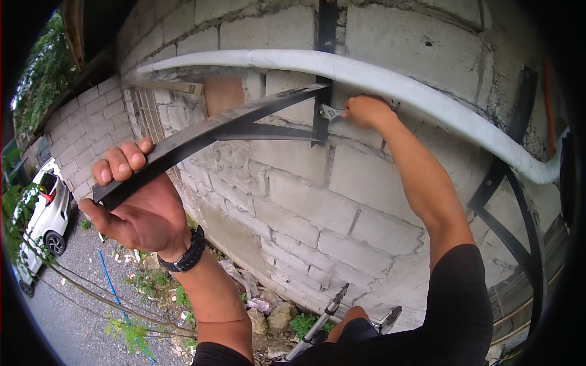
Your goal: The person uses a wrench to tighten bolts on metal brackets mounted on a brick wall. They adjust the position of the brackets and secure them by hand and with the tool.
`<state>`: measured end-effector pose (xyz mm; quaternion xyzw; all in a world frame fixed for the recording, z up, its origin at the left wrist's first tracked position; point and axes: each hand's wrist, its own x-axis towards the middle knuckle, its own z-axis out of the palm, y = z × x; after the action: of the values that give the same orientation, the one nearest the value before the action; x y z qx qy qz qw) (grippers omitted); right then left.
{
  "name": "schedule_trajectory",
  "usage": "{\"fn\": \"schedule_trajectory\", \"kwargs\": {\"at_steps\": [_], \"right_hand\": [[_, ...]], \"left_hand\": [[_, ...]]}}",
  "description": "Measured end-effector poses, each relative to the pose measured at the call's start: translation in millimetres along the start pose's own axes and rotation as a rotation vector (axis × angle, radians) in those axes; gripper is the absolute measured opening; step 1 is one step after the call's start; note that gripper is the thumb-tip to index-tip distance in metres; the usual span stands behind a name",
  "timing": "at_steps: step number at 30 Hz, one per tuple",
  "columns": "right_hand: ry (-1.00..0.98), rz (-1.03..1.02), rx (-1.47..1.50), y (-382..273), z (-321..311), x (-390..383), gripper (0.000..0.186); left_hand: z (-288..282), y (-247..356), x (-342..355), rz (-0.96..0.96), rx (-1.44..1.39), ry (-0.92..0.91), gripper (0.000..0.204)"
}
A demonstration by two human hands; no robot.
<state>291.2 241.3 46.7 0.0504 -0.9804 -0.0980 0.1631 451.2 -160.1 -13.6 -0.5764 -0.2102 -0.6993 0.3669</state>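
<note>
A black metal wall bracket (213,129) juts out from the grey block wall (305,195), with a slanted brace below its long arm. My left hand (146,213) is wrapped round the outer end of that arm, fingers over the top and palm beneath. Against the wall, my right hand (369,111) is closed on the handle of a silver adjustable wrench (330,112). The wrench's jaws meet the bracket's upright (320,122), where a bolt seems to sit; the jaws largely cover it.
A white pipe (287,60) runs across the wall just above my right hand. Another black bracket (522,244) stands at the right. Part of a metal ladder (323,320) shows below me, near stones and plants. A white car (54,207) is parked on gravel at left.
</note>
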Motion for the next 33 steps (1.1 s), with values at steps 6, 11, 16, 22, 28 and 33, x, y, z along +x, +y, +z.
{"fn": "schedule_trajectory", "kwargs": {"at_steps": [6,11,16,22,28,33], "right_hand": [[0.336,0.285,0.573,-28.1,81.8,-52.8,0.033],[0.505,0.317,0.709,-51.2,161.8,-25.7,0.03],[0.501,0.374,0.98,-82.6,187.4,-15.6,0.025],[0.562,0.347,0.812,-73.9,176.0,-9.4,0.027],[0.081,0.03,0.064,-18.9,8.0,-8.4,0.034],[0.091,-0.002,-0.012,9.7,8.4,-1.9,0.032]], "left_hand": [[-1.4,5.4,-0.7,0.004,0.008,0.011,0.045],[-1.2,5.9,0.0,-0.007,0.025,0.006,0.046],[-3.4,8.4,-0.4,-0.013,0.04,-0.01,0.046],[-7.1,6.4,-0.8,-0.005,0.036,-0.007,0.045],[-5.8,6.7,-1.8,0.035,0.081,0.019,0.045],[-2.5,-1.0,-0.5,0.047,0.071,0.027,0.045]]}}
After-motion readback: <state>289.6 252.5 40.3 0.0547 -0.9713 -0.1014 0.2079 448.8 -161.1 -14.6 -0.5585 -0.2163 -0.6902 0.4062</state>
